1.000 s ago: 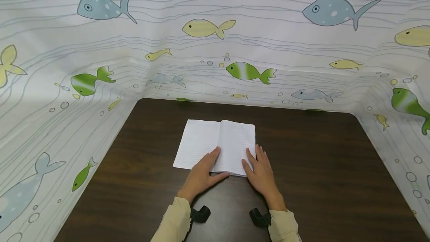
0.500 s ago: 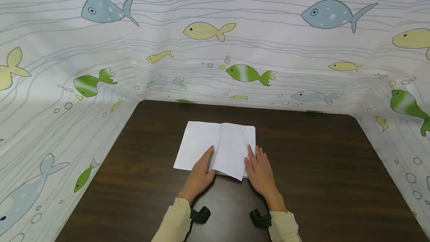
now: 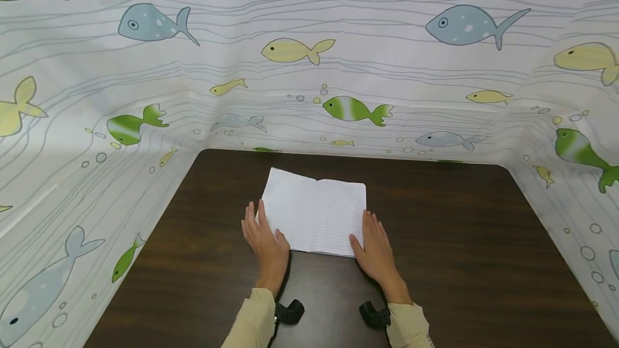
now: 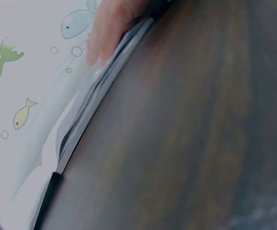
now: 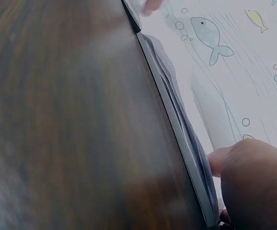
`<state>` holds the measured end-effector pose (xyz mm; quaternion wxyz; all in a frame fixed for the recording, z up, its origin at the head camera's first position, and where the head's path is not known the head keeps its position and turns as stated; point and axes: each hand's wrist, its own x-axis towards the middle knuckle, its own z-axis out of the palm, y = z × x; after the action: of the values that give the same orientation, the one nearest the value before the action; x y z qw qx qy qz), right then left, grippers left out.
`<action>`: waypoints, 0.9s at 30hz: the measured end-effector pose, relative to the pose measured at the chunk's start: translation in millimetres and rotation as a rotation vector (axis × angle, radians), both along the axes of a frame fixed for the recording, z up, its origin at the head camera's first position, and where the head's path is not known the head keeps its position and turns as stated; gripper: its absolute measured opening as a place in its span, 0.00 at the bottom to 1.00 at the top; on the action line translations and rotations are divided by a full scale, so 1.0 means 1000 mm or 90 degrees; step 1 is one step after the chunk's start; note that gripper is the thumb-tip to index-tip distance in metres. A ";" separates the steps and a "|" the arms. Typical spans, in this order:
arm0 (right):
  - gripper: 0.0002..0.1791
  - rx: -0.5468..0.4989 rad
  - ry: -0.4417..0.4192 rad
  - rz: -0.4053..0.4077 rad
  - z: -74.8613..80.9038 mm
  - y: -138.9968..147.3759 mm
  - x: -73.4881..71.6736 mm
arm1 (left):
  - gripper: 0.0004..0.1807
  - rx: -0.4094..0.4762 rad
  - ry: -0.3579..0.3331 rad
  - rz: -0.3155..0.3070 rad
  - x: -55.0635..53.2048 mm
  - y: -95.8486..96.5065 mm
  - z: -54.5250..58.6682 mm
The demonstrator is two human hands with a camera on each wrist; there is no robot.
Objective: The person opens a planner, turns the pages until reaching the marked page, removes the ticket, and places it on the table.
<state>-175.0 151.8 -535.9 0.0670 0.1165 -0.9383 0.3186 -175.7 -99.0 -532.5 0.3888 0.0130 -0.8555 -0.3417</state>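
The table (image 3: 459, 230) is dark brown with streaked wood grain running left to right and rounded far corners. A pale sheen lies on its near middle part. The notebook (image 3: 314, 214) lies open on it, a little left of the middle and closer to the far edge, with bare wood on every side. Its fold runs near to far; the right page (image 3: 338, 216) shows ruled lines, and the left page (image 3: 290, 211) looks plain white.

Downward head view, low wrist views beside notebook (image 3: 309, 214)
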 end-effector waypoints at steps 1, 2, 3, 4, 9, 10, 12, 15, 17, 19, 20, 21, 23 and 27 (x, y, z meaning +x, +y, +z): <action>0.41 0.000 -0.002 0.000 0.000 0.000 0.000 | 0.44 -0.029 -0.002 -0.008 0.000 0.000 -0.001; 0.41 0.001 -0.005 0.001 0.000 0.000 0.000 | 0.42 -0.054 -0.008 -0.028 0.000 -0.001 -0.002; 0.41 0.003 -0.007 0.001 -0.001 0.000 0.000 | 0.39 -0.074 -0.014 -0.055 0.000 0.000 -0.003; 0.41 0.003 -0.007 0.001 -0.001 0.000 0.000 | 0.36 -0.086 -0.023 -0.090 0.001 0.000 -0.004; 0.40 0.002 -0.001 -0.002 -0.002 0.000 -0.001 | 0.24 -0.092 -0.104 -0.282 0.003 0.005 -0.006; 0.40 0.000 -0.001 -0.003 -0.002 0.000 -0.001 | 0.24 -0.110 -0.126 -0.308 0.004 0.006 -0.006; 0.39 -0.004 -0.003 -0.005 -0.002 0.000 -0.001 | 0.25 -0.161 -0.173 -0.344 0.006 0.006 -0.006; 0.38 -0.013 -0.008 -0.005 -0.001 -0.001 0.000 | 0.25 -0.233 -0.224 -0.365 0.009 0.006 -0.006; 0.38 -0.019 -0.010 -0.006 0.000 -0.001 0.000 | 0.26 -0.256 -0.241 -0.366 0.010 0.006 -0.005; 0.37 -0.023 -0.012 -0.008 0.001 -0.002 0.001 | 0.26 -0.257 -0.249 -0.366 0.010 0.006 -0.005; 0.37 -0.026 -0.011 -0.008 0.001 -0.002 0.001 | 0.26 -0.256 -0.248 -0.368 0.010 0.006 -0.005; 0.37 -0.026 -0.010 -0.009 0.001 -0.002 0.001 | 0.26 -0.254 -0.248 -0.370 0.010 0.005 -0.004; 0.35 -0.029 -0.007 -0.012 0.002 -0.002 0.001 | 0.26 -0.254 -0.242 -0.373 0.010 0.005 -0.004; 0.33 -0.035 -0.002 -0.024 0.002 -0.002 0.001 | 0.26 -0.257 -0.235 -0.373 0.008 0.005 -0.004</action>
<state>-174.5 149.5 -533.6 0.0744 0.0965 -0.9313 0.3434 -168.0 -94.0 -536.8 0.1093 -0.2471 -0.9284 -0.2550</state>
